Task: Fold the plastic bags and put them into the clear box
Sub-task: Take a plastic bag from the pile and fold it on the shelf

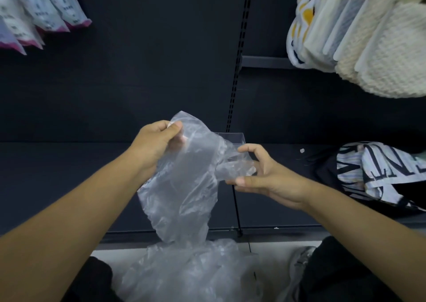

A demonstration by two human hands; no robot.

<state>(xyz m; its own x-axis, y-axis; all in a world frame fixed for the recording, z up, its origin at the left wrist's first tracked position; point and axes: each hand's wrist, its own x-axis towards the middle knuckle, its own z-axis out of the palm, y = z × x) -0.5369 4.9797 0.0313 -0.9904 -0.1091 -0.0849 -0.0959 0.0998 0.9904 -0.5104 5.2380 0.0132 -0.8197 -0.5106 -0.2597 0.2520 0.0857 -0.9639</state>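
Observation:
A crumpled clear plastic bag (184, 182) hangs in the air in front of me, over the dark shelf. My left hand (154, 145) pinches its upper left corner between thumb and fingers. My right hand (265, 175) holds the bag's right edge, thumb above and fingers below. Behind the bag, the clear box (232, 138) stands on the shelf; only its upper rim and right wall show. A heap of more clear plastic bags (196, 269) lies on the pale floor between my legs.
The dark shelf (57, 175) runs across the view with a black back panel. A black and white printed cloth bundle (378, 172) lies on the shelf at right. Knitted cream items (368, 43) hang upper right, packaged goods (34, 13) upper left.

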